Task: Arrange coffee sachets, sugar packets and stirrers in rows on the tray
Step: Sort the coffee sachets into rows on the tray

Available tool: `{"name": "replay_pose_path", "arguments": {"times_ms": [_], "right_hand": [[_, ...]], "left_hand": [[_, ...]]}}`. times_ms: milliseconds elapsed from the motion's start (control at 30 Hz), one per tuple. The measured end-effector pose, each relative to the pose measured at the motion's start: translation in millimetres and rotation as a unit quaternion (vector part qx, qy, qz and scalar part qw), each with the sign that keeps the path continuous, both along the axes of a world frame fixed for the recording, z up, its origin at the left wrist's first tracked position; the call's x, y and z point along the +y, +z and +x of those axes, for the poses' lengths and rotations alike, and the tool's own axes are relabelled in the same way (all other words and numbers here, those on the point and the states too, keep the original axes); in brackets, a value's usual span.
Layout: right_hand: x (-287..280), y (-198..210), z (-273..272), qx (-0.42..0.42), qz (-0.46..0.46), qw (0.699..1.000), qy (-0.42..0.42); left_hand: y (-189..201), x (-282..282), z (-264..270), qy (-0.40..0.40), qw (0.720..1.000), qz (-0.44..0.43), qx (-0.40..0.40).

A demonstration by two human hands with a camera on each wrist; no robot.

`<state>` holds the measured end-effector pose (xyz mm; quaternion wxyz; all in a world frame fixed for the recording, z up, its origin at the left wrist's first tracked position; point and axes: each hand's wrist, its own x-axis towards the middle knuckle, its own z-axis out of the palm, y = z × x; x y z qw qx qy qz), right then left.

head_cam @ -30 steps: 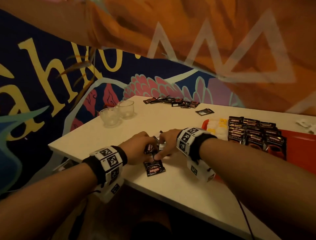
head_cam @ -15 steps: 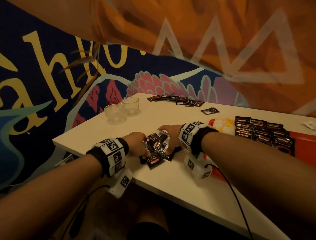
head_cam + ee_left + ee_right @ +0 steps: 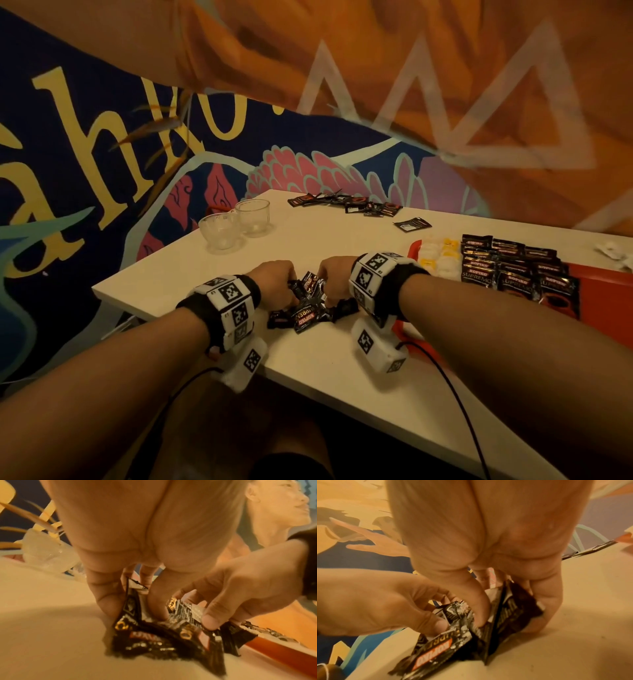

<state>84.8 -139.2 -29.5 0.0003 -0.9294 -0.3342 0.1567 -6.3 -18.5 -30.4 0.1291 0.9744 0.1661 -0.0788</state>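
Bunched tighter than a second ago, the coffee sachets [image 3: 306, 306] sit near the table's [image 3: 342, 359] front edge; my left hand [image 3: 274, 281] and right hand [image 3: 334, 277] pinch the light, slippery foil, best gripped by its edges.

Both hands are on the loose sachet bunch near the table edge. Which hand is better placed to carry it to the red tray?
Probably the right hand: the red tray lies on its side, while the left hand would have to cross over. Both grip the coffee sachets.

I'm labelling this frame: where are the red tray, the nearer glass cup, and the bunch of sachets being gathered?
red tray [image 3: 603, 281], head view, bare floor.
nearer glass cup [image 3: 219, 230], head view, side wall.
bunch of sachets [image 3: 306, 314], head view, front label.
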Motion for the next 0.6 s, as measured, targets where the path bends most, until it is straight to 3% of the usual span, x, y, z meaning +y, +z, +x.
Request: {"name": "replay_pose_path", "arguments": {"times_ms": [200,333,600], "right_hand": [[-0.4,-2.6,18.4,-0.070,-0.030,0.997,-0.026],[-7.2,6.3,16.5,-0.066,-0.054,0.996,-0.009],[-10.7,8.9,12.1,-0.011,-0.055,0.998,0.021]], "left_hand": [[7.5,-6.0,15.1,-0.059,0.998,0.027,-0.001],[7.7,-13.7,25.8,-0.091,0.996,0.020,0.008],[2.6,-11.9,32.5,-0.061,0.998,-0.023,-0.007]]}}
